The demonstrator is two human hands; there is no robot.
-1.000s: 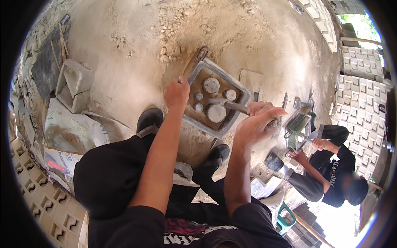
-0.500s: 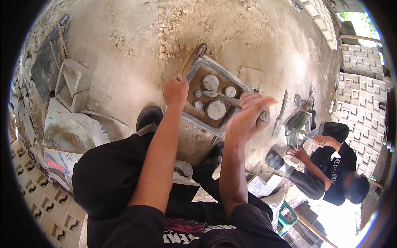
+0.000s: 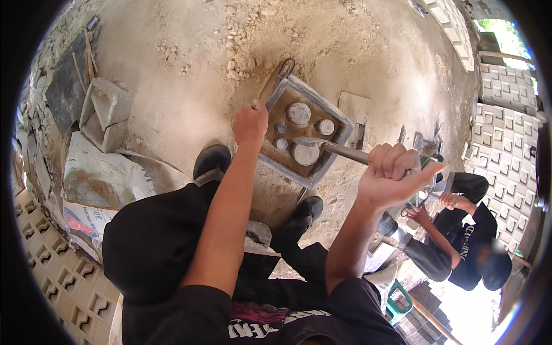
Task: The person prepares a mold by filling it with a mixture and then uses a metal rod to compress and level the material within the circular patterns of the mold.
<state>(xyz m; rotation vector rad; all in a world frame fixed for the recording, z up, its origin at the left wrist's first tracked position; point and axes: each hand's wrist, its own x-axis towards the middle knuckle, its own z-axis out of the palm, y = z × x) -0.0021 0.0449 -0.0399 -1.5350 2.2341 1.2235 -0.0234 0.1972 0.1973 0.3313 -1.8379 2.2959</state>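
Observation:
A square metal mould frame (image 3: 349, 131) lies on the ground in front of me, filled with brown sandy material. Several round grey discs of different sizes, such as the large disc (image 3: 299, 114), show in its fill. My left hand (image 3: 250, 122) is closed round the bar on the frame's left side, below a metal loop (image 3: 286, 68) at the corner. My right hand (image 3: 392, 172) is wrapped round a long-shafted metal tool (image 3: 348, 152) with a flat tapered head. That head is over the large disc nearest me; whether they touch I cannot tell.
Rubble (image 3: 238, 52) and dust lie beyond the frame. At the left are a concrete block (image 3: 103, 112) and an opened sack of powder (image 3: 95, 178). A co-worker (image 3: 460, 241) crouches at the right, both hands on another metal mould. Patterned blocks (image 3: 500, 149) are stacked behind.
My right hand has moved right, drawing the tool's head from the small discs to over the large near disc. The left hand stays on the frame, which sits slightly further right in view.

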